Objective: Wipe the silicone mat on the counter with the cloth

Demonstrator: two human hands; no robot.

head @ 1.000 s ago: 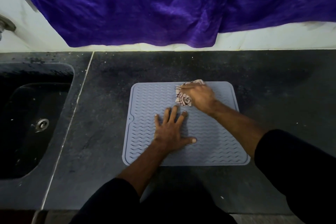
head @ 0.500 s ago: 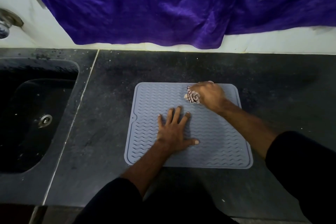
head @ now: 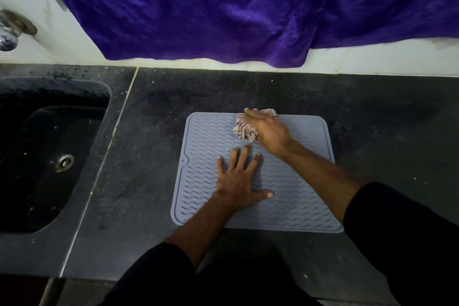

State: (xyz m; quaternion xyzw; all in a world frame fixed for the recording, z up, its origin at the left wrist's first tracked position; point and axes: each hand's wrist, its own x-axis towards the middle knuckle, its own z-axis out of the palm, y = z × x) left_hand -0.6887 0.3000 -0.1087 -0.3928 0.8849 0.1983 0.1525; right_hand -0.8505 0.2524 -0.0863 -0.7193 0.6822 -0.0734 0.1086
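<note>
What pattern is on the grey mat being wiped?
The silicone mat has rows of raised wavy ridges inside a plain border, seen in the head view.

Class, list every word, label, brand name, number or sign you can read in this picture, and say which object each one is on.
None: no readable text shows anywhere.
Silicone mat: only a raised wavy pattern.
Cloth: stripes, no lettering.
Purple fabric, counter, sink and tap: no words, numbers or signs.
</note>
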